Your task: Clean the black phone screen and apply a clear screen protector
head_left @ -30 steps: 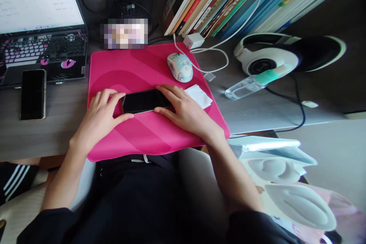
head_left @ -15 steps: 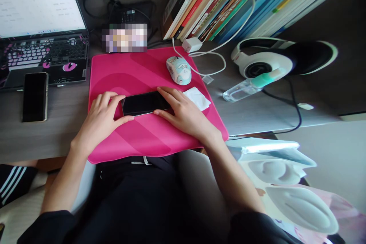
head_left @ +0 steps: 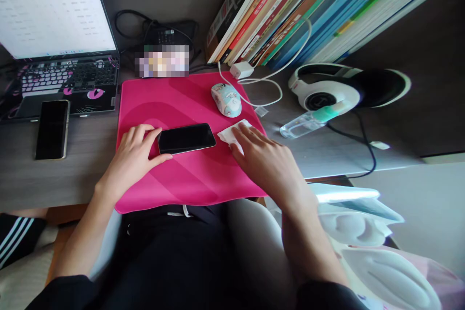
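Observation:
A black-screened smartphone (head_left: 187, 138) lies flat on the pink desk mat (head_left: 174, 184). My left hand (head_left: 132, 157) grips its left end, with the thumb at the near edge and fingers at the far corner. Right of the phone, my right hand (head_left: 267, 162) is on a white tissue (head_left: 229, 134), fingertips over it and thumb at its near side. Part of the tissue is hidden under the fingers, and the phone's right end is uncovered. Just beyond the tissue sits a patterned computer mouse (head_left: 226, 100).
To the left stand an open laptop (head_left: 65, 77) and a second phone (head_left: 53, 130). A clear bottle (head_left: 298, 125) with a green top leans by white headphones (head_left: 332, 94). A white charger (head_left: 241, 69) with its cable lies before a row of books (head_left: 269, 14).
My right hand has let go of the phone's right end and moved right onto the tissue, which has shifted left. The left hand keeps its hold. The view has tilted slightly.

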`<state>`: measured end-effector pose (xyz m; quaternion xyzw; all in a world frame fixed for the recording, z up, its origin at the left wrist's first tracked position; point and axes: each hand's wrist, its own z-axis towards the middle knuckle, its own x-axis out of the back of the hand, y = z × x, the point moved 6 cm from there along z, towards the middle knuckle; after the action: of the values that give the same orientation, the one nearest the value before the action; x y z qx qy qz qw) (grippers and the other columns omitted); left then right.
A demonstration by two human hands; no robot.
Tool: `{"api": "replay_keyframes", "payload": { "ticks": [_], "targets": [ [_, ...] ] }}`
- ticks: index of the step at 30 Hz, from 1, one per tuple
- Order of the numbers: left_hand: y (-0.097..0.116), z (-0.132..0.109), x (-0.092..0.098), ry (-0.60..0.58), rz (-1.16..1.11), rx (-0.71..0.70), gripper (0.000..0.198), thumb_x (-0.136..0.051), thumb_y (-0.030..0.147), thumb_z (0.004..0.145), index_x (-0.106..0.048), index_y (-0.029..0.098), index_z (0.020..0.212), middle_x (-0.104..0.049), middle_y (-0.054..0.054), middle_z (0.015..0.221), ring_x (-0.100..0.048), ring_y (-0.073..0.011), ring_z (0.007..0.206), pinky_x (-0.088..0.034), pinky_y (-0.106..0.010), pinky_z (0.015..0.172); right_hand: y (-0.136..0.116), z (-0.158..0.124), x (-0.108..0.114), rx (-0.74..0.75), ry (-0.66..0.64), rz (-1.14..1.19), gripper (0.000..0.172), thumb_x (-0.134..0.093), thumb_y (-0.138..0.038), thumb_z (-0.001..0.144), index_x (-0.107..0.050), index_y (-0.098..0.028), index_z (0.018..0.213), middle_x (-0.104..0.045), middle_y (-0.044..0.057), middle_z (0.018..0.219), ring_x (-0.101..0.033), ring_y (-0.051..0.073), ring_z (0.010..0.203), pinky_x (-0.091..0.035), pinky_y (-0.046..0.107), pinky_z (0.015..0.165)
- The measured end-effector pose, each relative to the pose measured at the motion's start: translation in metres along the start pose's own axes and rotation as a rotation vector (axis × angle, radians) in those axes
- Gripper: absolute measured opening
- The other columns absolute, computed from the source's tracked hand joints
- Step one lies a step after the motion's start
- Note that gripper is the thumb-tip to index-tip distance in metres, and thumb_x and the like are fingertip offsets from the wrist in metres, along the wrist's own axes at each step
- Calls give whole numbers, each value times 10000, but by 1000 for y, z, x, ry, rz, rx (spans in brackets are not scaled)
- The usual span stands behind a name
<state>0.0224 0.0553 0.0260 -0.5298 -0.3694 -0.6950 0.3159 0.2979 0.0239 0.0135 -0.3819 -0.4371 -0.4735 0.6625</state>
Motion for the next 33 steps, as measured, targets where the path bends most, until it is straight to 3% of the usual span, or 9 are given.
{"api": "replay_keyframes", "payload": {
  "ticks": [3,7,9,12,14,17,25,33],
  "targets": [
    [-3,0,-1,8,4,-10,648,-667,545,1008,-509,239,1557,-573,-150,1390,-569,-361,1253,-468,-549,1146,-3,8,1,-12,-3,-54,389,-436,-100,1012,-739,-145,1252,-794,204,1285,-792,383,1108,-643,471,780],
    [-3,0,-2,8,23,-19,678,-667,582,998,-509,234,1558,-578,-159,1387,-575,-367,1243,-471,-562,1141,-2,11,17,-35,37,-43,352,-481,-141,1034,-777,-216,1209,-861,103,1095,-826,304,782,-558,381,591],
    [-3,1,-3,6,32,-21,686,-652,607,998,-513,235,1557,-584,-162,1386,-579,-371,1238,-474,-563,1134,-6,9,26,-4,100,32,365,-497,-156,1045,-766,-261,1268,-851,65,1174,-840,284,839,-598,374,631],
    [-1,1,-3,11,35,-13,664,-627,613,1010,-524,245,1554,-591,-160,1379,-587,-370,1225,-483,-555,1119,-22,5,26,124,83,175,402,-486,-128,1043,-749,-244,1323,-796,70,1322,-816,290,1104,-680,416,872],
    [-1,2,-3,12,37,-5,641,-623,596,1018,-528,251,1550,-594,-156,1372,-590,-366,1217,-491,-551,1108,-36,4,19,225,12,238,426,-482,-95,1025,-735,-182,1357,-744,114,1407,-754,300,1254,-652,459,1046],
    [-1,1,-2,11,40,-5,622,-628,573,1024,-534,238,1540,-595,-154,1375,-588,-363,1229,-489,-546,1119,-49,5,4,278,-56,239,462,-479,-80,1007,-689,-81,1418,-666,193,1492,-672,325,1374,-588,502,1160],
    [-1,0,-4,22,72,-12,622,-629,561,1030,-539,200,1529,-598,-162,1383,-595,-354,1224,-498,-530,1112,-50,25,-23,229,-38,259,524,-434,-186,1075,-541,-5,1555,-501,231,1631,-473,330,1545,-425,532,1295],
    [4,1,0,35,75,4,610,-636,553,1029,-554,188,1509,-615,-163,1360,-610,-360,1212,-508,-528,1094,-64,-3,5,288,-62,170,490,-434,-243,1104,-610,6,1488,-603,242,1547,-607,332,1441,-505,494,1241]
  ]
}}
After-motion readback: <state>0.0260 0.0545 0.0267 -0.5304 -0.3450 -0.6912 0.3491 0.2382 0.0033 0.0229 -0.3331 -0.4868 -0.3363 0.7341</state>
